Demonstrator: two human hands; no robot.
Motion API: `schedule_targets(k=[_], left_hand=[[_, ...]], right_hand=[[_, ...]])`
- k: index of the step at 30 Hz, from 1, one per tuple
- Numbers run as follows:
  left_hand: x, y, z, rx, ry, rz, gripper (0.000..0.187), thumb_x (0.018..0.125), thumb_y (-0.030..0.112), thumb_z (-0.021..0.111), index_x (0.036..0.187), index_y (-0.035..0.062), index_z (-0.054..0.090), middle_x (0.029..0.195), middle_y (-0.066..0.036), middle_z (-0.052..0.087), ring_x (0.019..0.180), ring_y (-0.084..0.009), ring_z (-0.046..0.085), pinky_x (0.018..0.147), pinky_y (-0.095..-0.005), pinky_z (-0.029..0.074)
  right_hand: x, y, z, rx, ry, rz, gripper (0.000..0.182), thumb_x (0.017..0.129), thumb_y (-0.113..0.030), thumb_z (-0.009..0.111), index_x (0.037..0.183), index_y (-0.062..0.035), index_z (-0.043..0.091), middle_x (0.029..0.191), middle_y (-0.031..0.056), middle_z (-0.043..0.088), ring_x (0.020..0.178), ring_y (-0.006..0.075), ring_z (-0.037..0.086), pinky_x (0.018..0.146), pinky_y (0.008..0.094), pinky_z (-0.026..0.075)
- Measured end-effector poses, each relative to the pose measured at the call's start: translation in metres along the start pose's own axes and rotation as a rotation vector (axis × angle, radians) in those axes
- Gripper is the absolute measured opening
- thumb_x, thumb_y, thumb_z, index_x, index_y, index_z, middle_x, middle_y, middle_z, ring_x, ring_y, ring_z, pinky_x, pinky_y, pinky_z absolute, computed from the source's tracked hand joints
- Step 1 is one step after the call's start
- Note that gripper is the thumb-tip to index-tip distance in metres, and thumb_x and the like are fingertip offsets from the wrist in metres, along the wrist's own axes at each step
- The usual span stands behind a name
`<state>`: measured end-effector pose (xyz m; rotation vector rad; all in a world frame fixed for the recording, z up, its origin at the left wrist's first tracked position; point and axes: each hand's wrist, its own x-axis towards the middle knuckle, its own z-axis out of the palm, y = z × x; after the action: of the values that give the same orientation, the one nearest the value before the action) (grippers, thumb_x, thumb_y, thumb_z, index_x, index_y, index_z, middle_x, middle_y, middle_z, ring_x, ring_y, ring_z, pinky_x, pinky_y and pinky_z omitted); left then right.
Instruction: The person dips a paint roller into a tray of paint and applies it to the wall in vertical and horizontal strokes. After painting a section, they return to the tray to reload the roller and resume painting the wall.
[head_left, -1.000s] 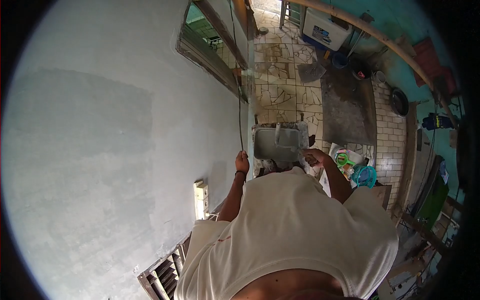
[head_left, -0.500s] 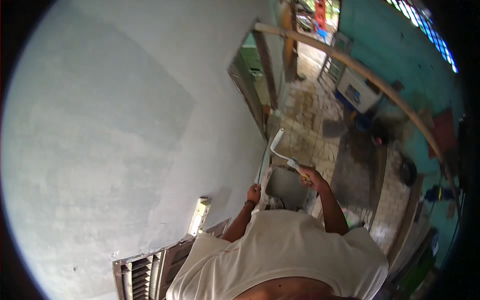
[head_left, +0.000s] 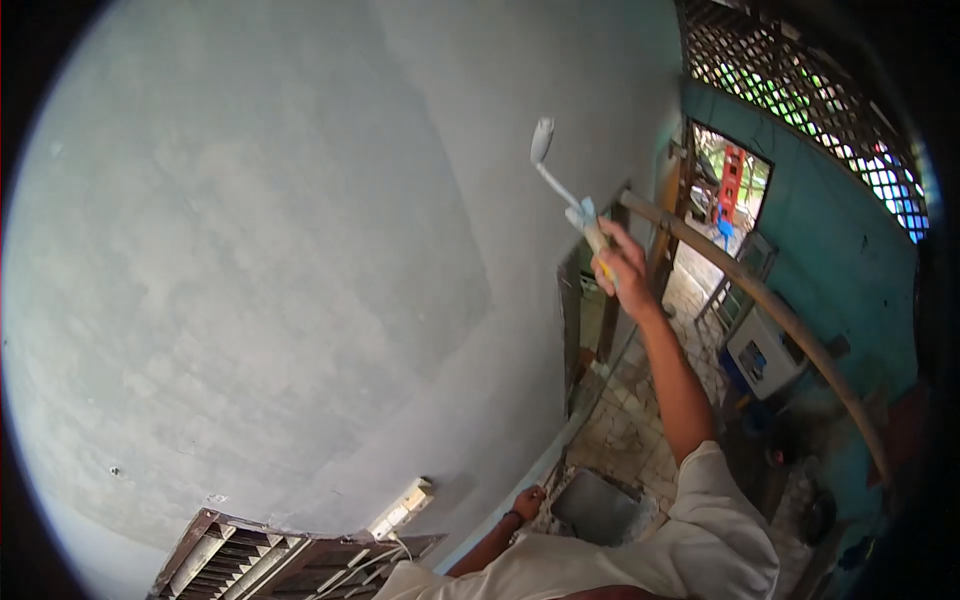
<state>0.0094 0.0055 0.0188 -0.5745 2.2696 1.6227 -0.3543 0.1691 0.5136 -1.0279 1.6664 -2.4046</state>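
My right hand [head_left: 625, 270], raised at arm's length, is wrapped around the handle of a paint roller [head_left: 543, 140]. The roller's pale sleeve points up, in front of the grey wall [head_left: 300, 250]. Low down, my left hand [head_left: 528, 503] is closed, a dark band at its wrist, by the foot of the wall. Beside it lies a grey rectangular basin [head_left: 597, 508]; what the left fingers hold, if anything, I cannot make out.
A long wooden pole [head_left: 760, 290] slants across the right side. Below it stands a white box [head_left: 765, 350] on the tiled floor. A power strip [head_left: 403, 508] is fixed to the wall above a louvred shutter [head_left: 240, 560]. A doorway [head_left: 725, 190] opens at the back.
My right hand has lifted the paint roller up toward the wall, the arm now stretched out. The view has tilted up, so the left hand and basin sit lower in it.
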Motion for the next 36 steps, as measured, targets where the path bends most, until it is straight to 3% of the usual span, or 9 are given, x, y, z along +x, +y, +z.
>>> schedule_targets(k=[4, 6, 8, 12, 19, 22, 25, 27, 36], left_hand=[[0.007, -0.008, -0.003, 0.041, -0.017, 0.038, 0.046, 0.106, 0.050, 0.056, 0.106, 0.0070, 0.070, 0.096, -0.015, 0.075, 0.090, -0.0265, 0.068, 0.088, -0.0434, 0.053], [0.009, -0.013, -0.004, 0.057, 0.015, 0.154, 0.045, 0.106, 0.049, 0.056, 0.109, 0.0075, 0.071, 0.100, -0.015, 0.076, 0.095, -0.0270, 0.070, 0.091, -0.0428, 0.054], [0.006, 0.004, -0.010, 0.035, -0.038, -0.031, 0.038, 0.103, 0.043, 0.062, 0.108, 0.0058, 0.071, 0.101, -0.015, 0.074, 0.100, -0.0295, 0.068, 0.094, -0.0439, 0.052], [0.033, -0.038, 0.011, -0.035, -0.077, 0.061, 0.038, 0.099, 0.045, 0.064, 0.118, 0.0129, 0.073, 0.117, -0.018, 0.075, 0.112, -0.0320, 0.070, 0.098, -0.0465, 0.052], [0.029, 0.036, -0.034, -0.095, 0.086, 0.105, 0.038, 0.099, 0.044, 0.065, 0.118, 0.0127, 0.073, 0.116, -0.018, 0.075, 0.111, -0.0319, 0.070, 0.097, -0.0463, 0.052], [0.013, 0.080, -0.064, -0.126, 0.172, 0.154, 0.038, 0.099, 0.044, 0.065, 0.118, 0.0126, 0.073, 0.116, -0.018, 0.075, 0.111, -0.0318, 0.070, 0.097, -0.0462, 0.052], [-0.003, 0.117, -0.090, -0.158, 0.244, 0.210, 0.038, 0.099, 0.044, 0.065, 0.118, 0.0125, 0.073, 0.116, -0.018, 0.075, 0.111, -0.0318, 0.070, 0.097, -0.0461, 0.053], [-0.010, 0.134, -0.103, -0.173, 0.277, 0.241, 0.038, 0.099, 0.044, 0.065, 0.118, 0.0125, 0.073, 0.116, -0.018, 0.075, 0.110, -0.0318, 0.070, 0.097, -0.0460, 0.053], [-0.021, 0.162, -0.126, -0.224, 0.350, 0.288, 0.037, 0.099, 0.043, 0.065, 0.119, 0.0122, 0.073, 0.116, -0.018, 0.075, 0.110, -0.0316, 0.070, 0.096, -0.0457, 0.053]], right_hand=[[0.101, -0.047, 0.034, -0.091, -0.079, -0.260, 0.054, 0.108, -0.021, 0.054, 0.158, -0.0099, 0.037, 0.080, 0.0047, 0.057, 0.053, 0.0077, 0.045, 0.048, 0.0243, 0.037], [0.150, -0.068, 0.053, -0.125, -0.084, -0.325, 0.053, 0.109, -0.021, 0.053, 0.159, -0.0126, 0.036, 0.084, 0.0038, 0.057, 0.054, 0.0077, 0.046, 0.048, 0.0246, 0.038], [0.191, -0.091, 0.075, -0.148, -0.076, -0.361, 0.052, 0.109, -0.020, 0.054, 0.158, -0.0141, 0.037, 0.086, 0.0027, 0.057, 0.055, 0.0073, 0.045, 0.049, 0.0248, 0.038], [0.255, -0.151, 0.113, -0.224, -0.049, -0.430, 0.051, 0.108, -0.018, 0.057, 0.156, -0.0156, 0.040, 0.089, 0.0009, 0.059, 0.057, 0.0067, 0.044, 0.051, 0.0254, 0.040], [0.364, -0.227, 0.171, -0.395, 0.110, -0.653, 0.051, 0.106, -0.023, 0.061, 0.154, -0.0166, 0.048, 0.099, 0.0024, 0.067, 0.082, 0.0132, 0.062, 0.077, 0.0331, 0.054], [0.392, -0.263, 0.202, -0.424, 0.174, -0.731, 0.049, 0.109, -0.028, 0.057, 0.157, -0.0208, 0.047, 0.097, 0.0007, 0.064, 0.074, 0.0088, 0.050, 0.065, 0.0259, 0.045], [0.412, -0.296, 0.218, -0.473, 0.189, -0.653, 0.050, 0.106, -0.028, 0.060, 0.154, -0.0227, 0.051, 0.117, 0.0090, 0.072, 0.108, 0.0214, 0.069, 0.097, 0.0388, 0.053], [0.437, -0.308, 0.226, -0.522, 0.229, -0.699, 0.050, 0.106, -0.029, 0.058, 0.155, -0.0235, 0.050, 0.122, 0.0098, 0.070, 0.108, 0.0230, 0.070, 0.098, 0.0400, 0.053], [0.446, -0.359, 0.256, -0.510, 0.198, -0.534, 0.056, 0.106, -0.032, 0.056, 0.161, -0.0315, 0.044, 0.137, 0.0091, 0.066, 0.091, 0.0237, 0.066, 0.069, 0.0402, 0.056]])
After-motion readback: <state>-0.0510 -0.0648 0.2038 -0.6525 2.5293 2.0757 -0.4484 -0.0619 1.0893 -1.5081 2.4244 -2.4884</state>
